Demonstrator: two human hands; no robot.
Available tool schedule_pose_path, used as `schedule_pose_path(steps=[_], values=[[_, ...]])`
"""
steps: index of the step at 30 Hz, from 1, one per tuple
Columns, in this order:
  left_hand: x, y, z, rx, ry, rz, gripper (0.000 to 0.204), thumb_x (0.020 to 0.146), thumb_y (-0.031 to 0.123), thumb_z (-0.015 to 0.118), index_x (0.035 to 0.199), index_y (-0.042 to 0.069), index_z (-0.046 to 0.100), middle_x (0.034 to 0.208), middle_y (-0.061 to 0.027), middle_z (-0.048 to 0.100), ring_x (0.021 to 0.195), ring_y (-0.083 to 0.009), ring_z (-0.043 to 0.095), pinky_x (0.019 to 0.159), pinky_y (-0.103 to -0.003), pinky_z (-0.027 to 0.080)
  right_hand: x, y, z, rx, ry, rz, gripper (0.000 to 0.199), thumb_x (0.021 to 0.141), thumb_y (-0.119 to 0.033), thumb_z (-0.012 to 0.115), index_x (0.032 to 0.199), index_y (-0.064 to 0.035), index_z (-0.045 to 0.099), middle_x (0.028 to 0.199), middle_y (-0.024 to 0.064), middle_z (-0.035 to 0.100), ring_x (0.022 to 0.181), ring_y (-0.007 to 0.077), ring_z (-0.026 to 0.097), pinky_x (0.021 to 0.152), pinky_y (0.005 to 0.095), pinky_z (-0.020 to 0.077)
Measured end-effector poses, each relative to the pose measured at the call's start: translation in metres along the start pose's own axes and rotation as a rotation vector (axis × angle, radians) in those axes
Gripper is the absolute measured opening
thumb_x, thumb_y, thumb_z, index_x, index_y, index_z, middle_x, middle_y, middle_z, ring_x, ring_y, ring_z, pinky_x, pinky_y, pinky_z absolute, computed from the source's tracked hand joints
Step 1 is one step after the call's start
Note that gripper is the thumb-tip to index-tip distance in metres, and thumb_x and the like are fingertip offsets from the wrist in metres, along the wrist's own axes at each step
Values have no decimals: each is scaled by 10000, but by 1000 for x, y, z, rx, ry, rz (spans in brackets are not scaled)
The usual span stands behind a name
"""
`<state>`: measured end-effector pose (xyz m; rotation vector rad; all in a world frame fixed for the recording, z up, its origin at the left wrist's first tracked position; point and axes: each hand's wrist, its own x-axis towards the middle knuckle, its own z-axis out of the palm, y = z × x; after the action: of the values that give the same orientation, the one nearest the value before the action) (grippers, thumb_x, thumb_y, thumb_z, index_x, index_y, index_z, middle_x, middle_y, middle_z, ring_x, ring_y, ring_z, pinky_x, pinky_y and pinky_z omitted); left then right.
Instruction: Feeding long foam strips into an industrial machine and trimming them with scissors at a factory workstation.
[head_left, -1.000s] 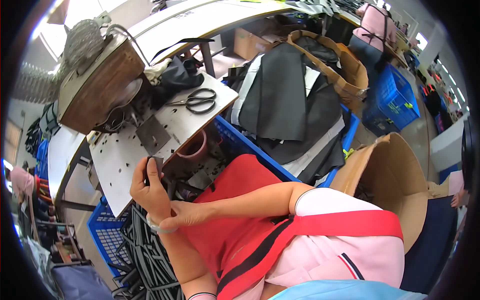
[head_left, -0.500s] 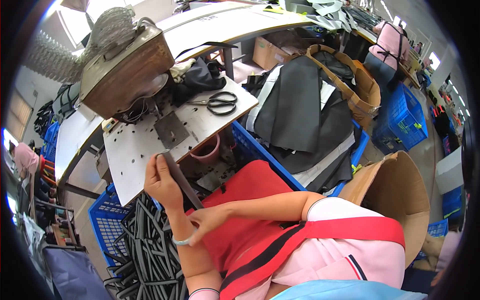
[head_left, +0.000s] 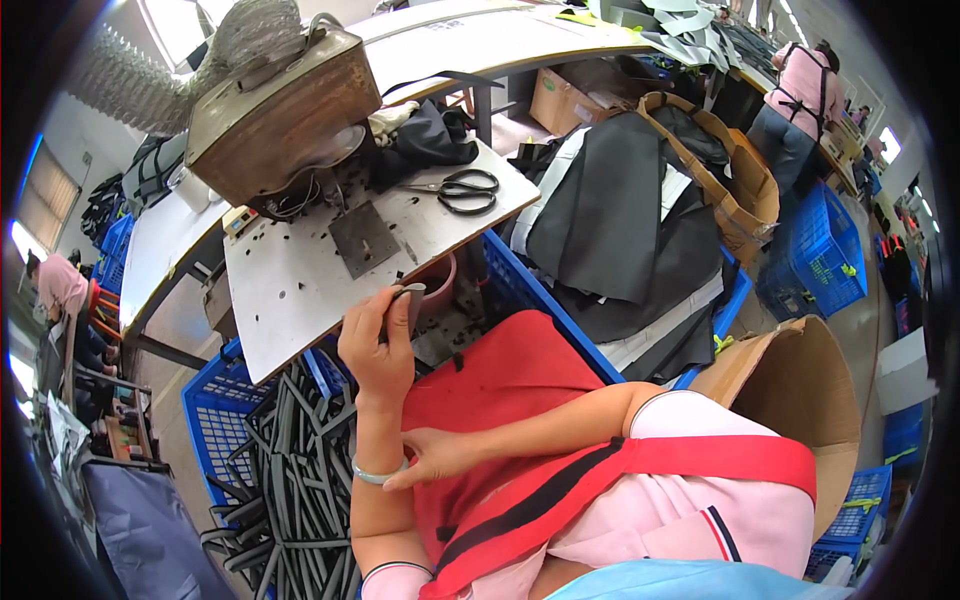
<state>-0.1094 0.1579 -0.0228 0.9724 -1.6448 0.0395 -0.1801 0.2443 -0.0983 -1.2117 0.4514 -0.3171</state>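
My left hand (head_left: 378, 345) is raised before the front edge of a white work table (head_left: 270, 330). Its thumb and fingers pinch a narrow dark grey strip (head_left: 413, 297), whose end shows above the fingertips. My right hand (head_left: 438, 457) is beside my left wrist, close to a pale bracelet (head_left: 378, 472). Its fingers are curled, and the left forearm partly covers them; what they hold, if anything, is hidden. A red apron (head_left: 510, 375) lies under both arms. On the table beyond stand a brown metal machine (head_left: 285, 110) and black-handled scissors (head_left: 468, 192).
Below left, a blue crate (head_left: 215, 410) holds many grey tubular strips (head_left: 300, 480). Another blue crate (head_left: 560, 315), right of the table, is heaped with dark fabric panels (head_left: 605, 220). A cardboard box (head_left: 800, 390) stands by my right side. A pink bucket (head_left: 440, 285) sits under the table edge.
My left hand has shifted right with the strip, which now shows only as a short end at the fingertips. My right hand stays near the left wrist. The view has tilted slightly.
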Motion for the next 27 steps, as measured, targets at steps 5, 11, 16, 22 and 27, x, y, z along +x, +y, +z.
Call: schedule_pose_path(steps=[5,11,16,22,27], values=[[-9,-1,-6,-681,-56,-684,113,921,100,631,959,-5,651,810,-74,679,715,-134,614,644,-271,486,-1,-11,-14,67,-123,-178,734,811,-382,751,1339,23,442,1290,127,554,1192,205,511,1018,351,408],[-21,-21,-17,-1240,21,-820,160,976,158,569,970,7,621,783,-52,637,645,-96,553,604,-208,447,-4,4,28,-4,133,-172,719,782,-387,759,1286,41,478,1272,169,569,1209,233,520,1035,348,397],[-24,-14,-10,-356,29,-590,109,910,122,665,956,23,658,763,46,594,640,-28,485,558,-182,387,-11,-6,-3,-334,82,-91,659,807,-508,692,1191,15,577,1099,187,663,1007,285,645,856,372,501],[-2,3,-30,-389,-117,-524,137,876,111,675,952,-3,671,736,-9,643,650,-48,569,558,-203,457,-51,-29,-73,-601,886,-348,381,730,-126,822,886,-61,480,704,-14,408,641,84,402,561,250,376],[-37,8,5,-431,-269,-309,143,829,129,714,905,11,687,766,-78,677,662,-122,615,617,-253,494,-47,-5,-62,-246,346,-21,197,828,-119,746,895,-14,594,786,-13,588,723,60,507,641,207,416]])
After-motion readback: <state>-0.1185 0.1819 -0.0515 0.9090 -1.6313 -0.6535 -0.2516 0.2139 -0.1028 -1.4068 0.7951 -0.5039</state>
